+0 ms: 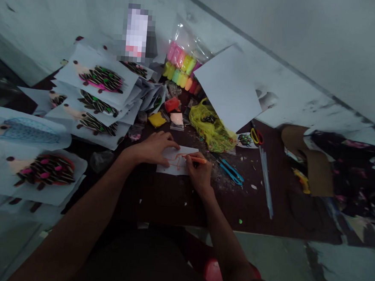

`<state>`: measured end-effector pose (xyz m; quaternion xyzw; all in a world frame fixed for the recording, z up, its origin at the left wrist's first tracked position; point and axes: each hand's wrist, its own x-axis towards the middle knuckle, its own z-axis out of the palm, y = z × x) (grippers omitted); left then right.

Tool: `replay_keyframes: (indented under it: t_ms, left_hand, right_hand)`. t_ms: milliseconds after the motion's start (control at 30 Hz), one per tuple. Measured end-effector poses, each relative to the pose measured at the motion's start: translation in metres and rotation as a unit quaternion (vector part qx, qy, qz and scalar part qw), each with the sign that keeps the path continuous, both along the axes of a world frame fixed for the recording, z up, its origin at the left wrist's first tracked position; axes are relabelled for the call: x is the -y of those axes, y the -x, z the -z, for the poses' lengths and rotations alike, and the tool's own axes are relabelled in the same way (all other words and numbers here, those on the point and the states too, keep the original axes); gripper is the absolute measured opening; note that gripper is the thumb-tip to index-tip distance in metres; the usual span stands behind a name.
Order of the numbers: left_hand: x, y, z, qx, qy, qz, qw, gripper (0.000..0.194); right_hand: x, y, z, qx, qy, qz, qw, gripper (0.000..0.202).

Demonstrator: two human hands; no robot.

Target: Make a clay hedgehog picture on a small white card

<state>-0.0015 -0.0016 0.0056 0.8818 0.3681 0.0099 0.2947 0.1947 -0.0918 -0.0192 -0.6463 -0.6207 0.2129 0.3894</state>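
Paper [174, 163] under orange pen [199, 160] — blue snips [227, 165] nearby, yellow bag [218, 138] beyond.

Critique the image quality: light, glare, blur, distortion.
Head view: dim overall, the table deep in shadow; small glints on the clear bag; a pixelated block sits upper left; stretching and softness toward the edges, as in the patterned cloth; the orange pen reads more clearly.

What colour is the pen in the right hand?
The pen is orange, seen in the head view.
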Motion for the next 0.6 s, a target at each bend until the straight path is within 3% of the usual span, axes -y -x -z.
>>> replay_keyframes:
  t_ms: [600]
  left_hand:
    - [0.0006,-0.0005,-0.0001,-0.001,0.004,-0.007,1.0,0.062]
  right_hand:
    - [-0.0027,-0.0025,0.0016,-0.007,-0.011,0.001,1.0,0.024]
